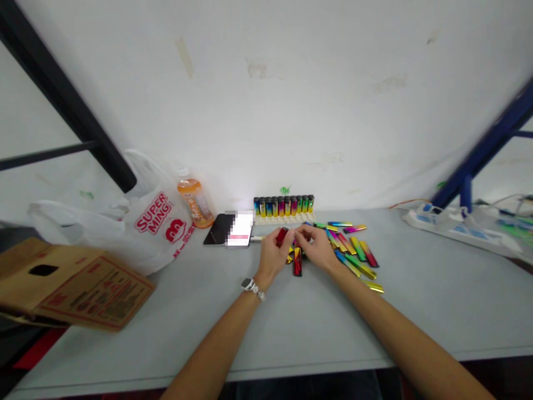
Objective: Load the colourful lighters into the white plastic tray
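Observation:
My left hand [272, 253], with a watch on its wrist, is closed round a red lighter [282, 236] held just above the table. My right hand [316, 247] meets it from the right, fingers pinched at the same lighter's end. Below the hands lies a red and yellow lighter [297, 261]. Several shiny multicoloured lighters [353, 250] are scattered to the right of my right hand. Behind the hands a white tray [285, 218] holds a row of upright lighters [283, 205] against the wall.
A phone [220, 229] with a lit screen lies left of the tray. An orange drink bottle [195, 203], a white plastic bag [141, 228] and a cardboard box [70, 283] stand at the left. A white power strip [453, 228] lies at the far right.

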A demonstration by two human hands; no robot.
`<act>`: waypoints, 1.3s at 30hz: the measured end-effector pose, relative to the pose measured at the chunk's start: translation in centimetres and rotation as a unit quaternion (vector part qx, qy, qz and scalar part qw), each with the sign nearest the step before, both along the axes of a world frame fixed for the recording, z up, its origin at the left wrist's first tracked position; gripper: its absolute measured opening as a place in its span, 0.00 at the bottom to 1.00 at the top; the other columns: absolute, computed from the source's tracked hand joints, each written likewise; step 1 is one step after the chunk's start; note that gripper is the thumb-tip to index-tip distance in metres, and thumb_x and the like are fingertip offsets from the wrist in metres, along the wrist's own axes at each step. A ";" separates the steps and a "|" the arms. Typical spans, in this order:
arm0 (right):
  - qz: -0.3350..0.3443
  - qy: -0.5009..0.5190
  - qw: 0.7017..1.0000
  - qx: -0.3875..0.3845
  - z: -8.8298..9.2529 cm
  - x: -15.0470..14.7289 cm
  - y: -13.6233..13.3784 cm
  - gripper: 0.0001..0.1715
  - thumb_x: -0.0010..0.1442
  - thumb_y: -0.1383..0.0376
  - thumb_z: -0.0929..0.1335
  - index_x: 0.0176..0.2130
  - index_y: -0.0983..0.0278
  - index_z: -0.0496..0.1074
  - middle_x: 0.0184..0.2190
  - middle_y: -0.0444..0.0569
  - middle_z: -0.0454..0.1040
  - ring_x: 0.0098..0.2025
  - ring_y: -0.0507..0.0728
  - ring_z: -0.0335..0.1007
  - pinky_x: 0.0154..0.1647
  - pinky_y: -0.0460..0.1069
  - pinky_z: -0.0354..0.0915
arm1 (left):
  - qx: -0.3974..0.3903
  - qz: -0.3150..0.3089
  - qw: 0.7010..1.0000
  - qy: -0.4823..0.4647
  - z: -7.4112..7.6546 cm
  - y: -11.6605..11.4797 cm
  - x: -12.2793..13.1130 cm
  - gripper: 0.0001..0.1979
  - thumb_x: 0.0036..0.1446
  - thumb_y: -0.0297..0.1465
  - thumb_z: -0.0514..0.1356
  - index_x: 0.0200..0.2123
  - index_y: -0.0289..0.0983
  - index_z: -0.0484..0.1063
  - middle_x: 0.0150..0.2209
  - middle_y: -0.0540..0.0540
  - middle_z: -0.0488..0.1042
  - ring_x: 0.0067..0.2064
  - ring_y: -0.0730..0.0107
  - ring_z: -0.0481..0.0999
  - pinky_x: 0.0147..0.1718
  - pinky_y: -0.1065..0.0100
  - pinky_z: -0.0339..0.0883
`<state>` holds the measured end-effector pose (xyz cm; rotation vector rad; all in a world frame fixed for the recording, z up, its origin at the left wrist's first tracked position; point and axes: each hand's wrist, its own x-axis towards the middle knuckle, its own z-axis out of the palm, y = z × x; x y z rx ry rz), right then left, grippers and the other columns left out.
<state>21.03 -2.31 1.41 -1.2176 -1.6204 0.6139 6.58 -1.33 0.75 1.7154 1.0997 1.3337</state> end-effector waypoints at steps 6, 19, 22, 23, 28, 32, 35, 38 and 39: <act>0.005 -0.019 1.000 -0.002 -0.2 -0.4 -0.3 0.17 0.62 0.58 0.64 0.29 0.65 0.72 0.21 0.45 0.71 0.23 0.51 0.63 0.26 0.46 0.57 | -0.011 0.056 0.998 0.029 0.1 0.2 -0.1 0.25 0.59 0.48 0.55 0.18 0.37 0.59 0.17 0.53 0.60 0.21 0.76 0.61 0.20 0.72 0.52; 0.012 -0.032 0.999 -0.003 -0.7 -0.7 -0.3 0.15 0.62 0.59 0.64 0.27 0.64 0.71 0.20 0.44 0.70 0.22 0.51 0.61 0.26 0.46 0.57 | -0.012 0.078 0.996 0.041 0.1 0.7 -0.1 0.19 0.58 0.40 0.53 0.18 0.38 0.59 0.17 0.54 0.59 0.21 0.76 0.59 0.21 0.72 0.50; 0.013 -0.038 0.999 -0.004 -0.8 -0.6 -0.2 0.16 0.62 0.59 0.63 0.28 0.64 0.71 0.20 0.43 0.70 0.23 0.51 0.61 0.26 0.46 0.57 | -0.011 0.078 0.996 0.038 0.0 0.8 -0.2 0.19 0.58 0.39 0.53 0.18 0.37 0.59 0.17 0.54 0.59 0.21 0.76 0.58 0.21 0.72 0.50; 0.012 -0.040 0.999 -0.003 -0.8 -0.6 -0.2 0.16 0.62 0.59 0.63 0.28 0.64 0.71 0.20 0.43 0.70 0.23 0.51 0.61 0.26 0.46 0.57 | -0.010 0.078 0.996 0.034 0.0 0.8 -0.2 0.19 0.58 0.40 0.53 0.18 0.37 0.59 0.17 0.54 0.59 0.21 0.77 0.58 0.21 0.72 0.51; 0.013 -0.047 0.999 0.006 -0.6 -0.7 -0.3 0.17 0.63 0.59 0.63 0.26 0.64 0.70 0.20 0.43 0.69 0.23 0.51 0.60 0.26 0.46 0.56 | -0.026 0.073 0.997 0.012 0.0 0.7 -0.3 0.23 0.58 0.46 0.56 0.18 0.37 0.60 0.16 0.54 0.60 0.20 0.77 0.60 0.20 0.73 0.53; 0.009 -0.048 0.999 0.005 -0.6 -0.7 -0.4 0.18 0.63 0.57 0.63 0.26 0.64 0.70 0.19 0.43 0.69 0.22 0.51 0.59 0.26 0.46 0.56 | -0.039 0.051 0.998 -0.003 0.0 0.4 -0.4 0.25 0.56 0.51 0.57 0.19 0.37 0.62 0.16 0.53 0.63 0.20 0.76 0.63 0.19 0.74 0.55; 0.008 -0.045 0.999 0.000 -0.5 -0.8 -0.4 0.18 0.63 0.57 0.63 0.26 0.64 0.70 0.19 0.44 0.69 0.22 0.51 0.60 0.26 0.46 0.57 | -0.042 0.042 0.998 -0.014 -0.1 0.3 -0.5 0.26 0.56 0.52 0.57 0.20 0.37 0.62 0.16 0.53 0.64 0.20 0.76 0.64 0.19 0.74 0.56; 0.006 -0.048 0.999 0.002 -0.4 -0.8 -0.4 0.18 0.63 0.57 0.63 0.26 0.64 0.70 0.19 0.44 0.69 0.23 0.51 0.60 0.26 0.46 0.57 | -0.043 0.039 0.998 -0.013 -0.3 0.4 -0.5 0.26 0.57 0.51 0.56 0.20 0.37 0.62 0.16 0.53 0.64 0.20 0.76 0.64 0.19 0.74 0.56; 0.008 -0.050 0.999 0.003 -0.4 -0.8 -0.5 0.18 0.63 0.57 0.63 0.26 0.64 0.70 0.19 0.44 0.69 0.23 0.51 0.60 0.26 0.46 0.56 | -0.043 0.042 0.998 -0.009 -0.3 0.4 -0.5 0.25 0.57 0.51 0.56 0.19 0.37 0.62 0.16 0.53 0.64 0.20 0.76 0.64 0.19 0.74 0.56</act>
